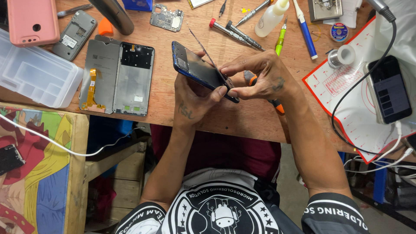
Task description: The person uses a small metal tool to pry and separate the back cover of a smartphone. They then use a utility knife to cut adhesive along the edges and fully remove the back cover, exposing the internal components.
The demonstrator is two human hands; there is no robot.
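Clear plastic tray [37, 73] at far left appears empty. Left hand [193, 97] grips the blue phone [201, 69] above the counter [242, 119]; right hand [260, 78] pinches its near edge. Opened phone frame [117, 78] lies left, screwdrivers [236, 32] beyond.

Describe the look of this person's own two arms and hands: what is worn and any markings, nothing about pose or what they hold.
Both arms are bare from the short sleeves down. The sleeves are black with a white band and white lettering. The left hand has a dark tattoo on its back near the wrist; the right hand has a small dark tattoo on its back. No gloves, rings, watch or bracelet show on either.
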